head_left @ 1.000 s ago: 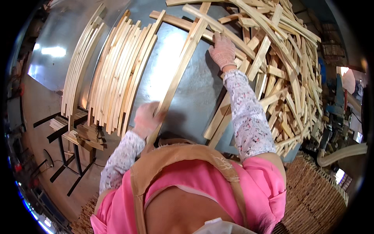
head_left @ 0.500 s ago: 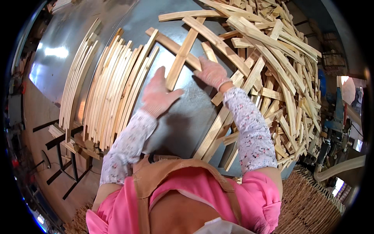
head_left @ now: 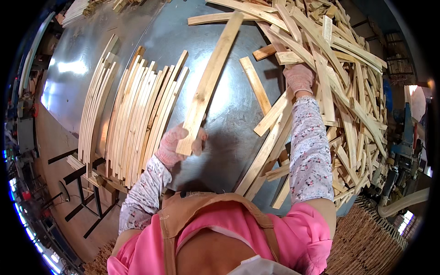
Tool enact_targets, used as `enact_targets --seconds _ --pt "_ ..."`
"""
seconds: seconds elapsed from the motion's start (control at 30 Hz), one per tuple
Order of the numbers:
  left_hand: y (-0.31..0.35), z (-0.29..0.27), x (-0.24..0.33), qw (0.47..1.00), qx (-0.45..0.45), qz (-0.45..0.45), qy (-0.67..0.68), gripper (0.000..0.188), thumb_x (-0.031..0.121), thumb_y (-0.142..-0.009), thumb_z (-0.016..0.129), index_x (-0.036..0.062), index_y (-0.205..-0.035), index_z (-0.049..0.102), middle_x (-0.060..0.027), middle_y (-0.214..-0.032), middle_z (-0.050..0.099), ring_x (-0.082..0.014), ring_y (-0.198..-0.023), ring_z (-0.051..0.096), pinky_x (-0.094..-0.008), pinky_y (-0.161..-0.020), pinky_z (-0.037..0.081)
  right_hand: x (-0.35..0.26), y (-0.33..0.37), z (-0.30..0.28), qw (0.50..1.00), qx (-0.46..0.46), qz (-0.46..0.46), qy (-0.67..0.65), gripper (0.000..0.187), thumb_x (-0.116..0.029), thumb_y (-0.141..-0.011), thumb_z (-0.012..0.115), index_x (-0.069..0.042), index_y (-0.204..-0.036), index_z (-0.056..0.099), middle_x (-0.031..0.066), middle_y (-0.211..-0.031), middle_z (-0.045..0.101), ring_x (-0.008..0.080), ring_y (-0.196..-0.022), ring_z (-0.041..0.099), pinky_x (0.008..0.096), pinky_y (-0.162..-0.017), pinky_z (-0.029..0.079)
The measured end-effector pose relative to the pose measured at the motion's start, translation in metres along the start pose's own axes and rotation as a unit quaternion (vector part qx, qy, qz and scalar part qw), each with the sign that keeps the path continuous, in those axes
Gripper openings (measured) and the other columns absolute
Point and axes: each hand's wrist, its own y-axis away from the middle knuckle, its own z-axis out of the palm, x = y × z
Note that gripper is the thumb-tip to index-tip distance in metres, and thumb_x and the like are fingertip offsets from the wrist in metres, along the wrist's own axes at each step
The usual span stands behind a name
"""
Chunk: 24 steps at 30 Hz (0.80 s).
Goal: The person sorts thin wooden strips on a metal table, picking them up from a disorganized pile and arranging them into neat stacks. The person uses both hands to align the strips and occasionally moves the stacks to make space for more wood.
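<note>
My left hand, in a pale pink knit glove, grips the near end of a long flat wooden slat. That slat slants away from me to the far right over the metal table, thumb and fingers showing on either side of it. My right hand, gloved alike, is at the left edge of the heap of loose slats. Its fingers are mostly hidden among the slats, so its grip does not show. Left of my left hand lies a row of slats placed side by side.
Further left is a second, narrower row of slats. A short slat lies between my hands. Beyond the table's left edge stands a black metal frame. Stacked thin wood sits at the lower right.
My left hand, open before, has drawn back toward me and now holds a slat. My right hand has moved right into the heap, and the slat it was touching has left the table's middle.
</note>
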Motion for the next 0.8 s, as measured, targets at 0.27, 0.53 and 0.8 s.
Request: enact_targets --seconds 0.27,0.53,0.8 --pt "0.041 -0.065 -0.054 0.966 0.208 0.019 -0.15 0.053 0.027 -0.098 0.066 -0.0014 -0.142 0.058 -0.0173 -0.109 0.072 -0.0258 -0.089 0.072 -0.0382 -0.078 0.059 0.029 -0.029 -0.081 0.949 -0.117 -0.008 -0.293 0.028 -0.029 -0.088 0.076 -0.001 -0.089 0.076 0.009 -0.073 0.07 0.0223 -0.061 0.064 0.0409 -0.061 0.053" --pt "0.138 -0.087 -0.109 0.404 0.424 0.151 -0.797 0.046 0.029 -0.095 0.074 0.007 -0.135 0.069 -0.0238 -0.144 0.06 -0.0428 -0.131 0.057 -0.0539 -0.111 0.044 0.02 0.031 -0.05 0.996 -0.047 0.07 0.035 0.059 -0.052 -0.097 0.062 -0.009 -0.138 0.07 0.0209 -0.139 0.072 0.0429 -0.129 0.068 0.0552 -0.112 0.051" --pt "0.178 -0.138 -0.087 0.246 0.443 0.035 -0.861 0.086 0.027 -0.092 0.074 0.0153 -0.169 0.037 -0.0159 -0.172 0.035 -0.0383 -0.155 0.036 -0.0554 -0.13 0.024 0.065 -0.025 0.016 0.993 -0.013 0.118 0.029 0.075 -0.047 -0.103 0.052 -0.024 -0.172 0.036 0.0113 -0.181 0.026 0.0345 -0.168 0.022 0.0508 -0.132 0.027"
